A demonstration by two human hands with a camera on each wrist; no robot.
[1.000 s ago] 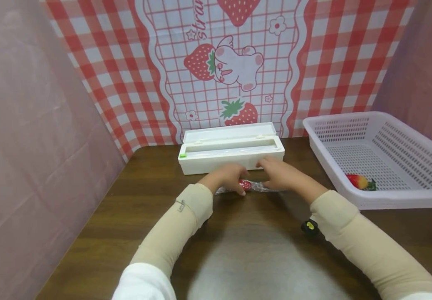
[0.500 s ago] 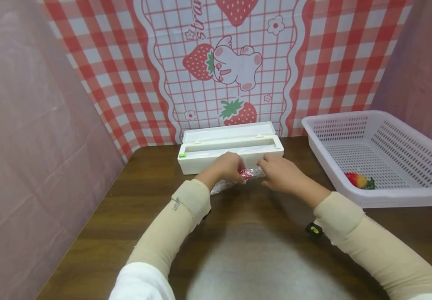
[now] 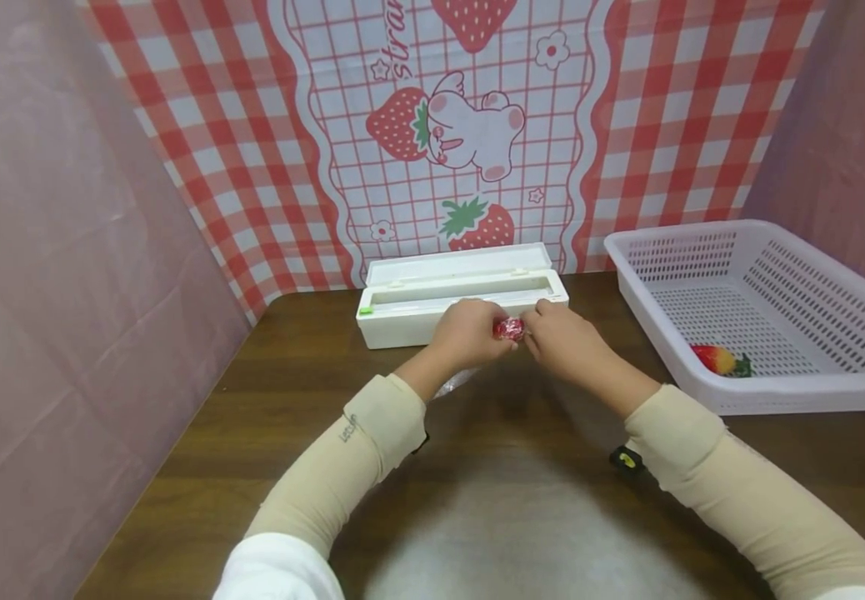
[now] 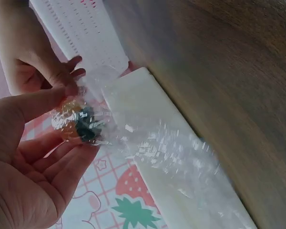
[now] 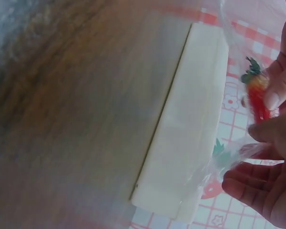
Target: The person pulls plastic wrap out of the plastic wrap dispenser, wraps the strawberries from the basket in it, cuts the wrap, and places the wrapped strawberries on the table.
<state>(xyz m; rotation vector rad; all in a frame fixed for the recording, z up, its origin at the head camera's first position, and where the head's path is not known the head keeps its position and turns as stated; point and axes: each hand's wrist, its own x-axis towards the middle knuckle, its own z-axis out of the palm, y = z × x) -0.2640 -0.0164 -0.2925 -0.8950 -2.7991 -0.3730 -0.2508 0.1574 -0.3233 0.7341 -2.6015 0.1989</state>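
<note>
A red toy strawberry [image 3: 510, 328] with a green leafy top is wrapped in clear plastic film [image 4: 167, 148]. In the head view it is held up in front of the long white box. My left hand [image 3: 466, 335] grips the wrapped strawberry between thumb and fingers. A long loose tail of film trails from its leafy end in the left wrist view. My right hand [image 3: 563, 340] is close against the other end, where its thumb and fingers pinch the film [image 5: 245, 151]. The left hand partly hides the strawberry in the head view.
The white film box [image 3: 402, 329] stands with its lid [image 3: 458, 264] up at the back of the wooden table [image 3: 290, 433]. On the right is a white perforated basket [image 3: 800, 387] with a red-yellow strawberry [image 3: 717, 360] in it. A checked cloth [image 3: 252, 150] hangs behind.
Both hands have risen from the table with the wrapped strawberry. The left hand has moved right and turned it, and the right fingers have closed on the film at its end.
</note>
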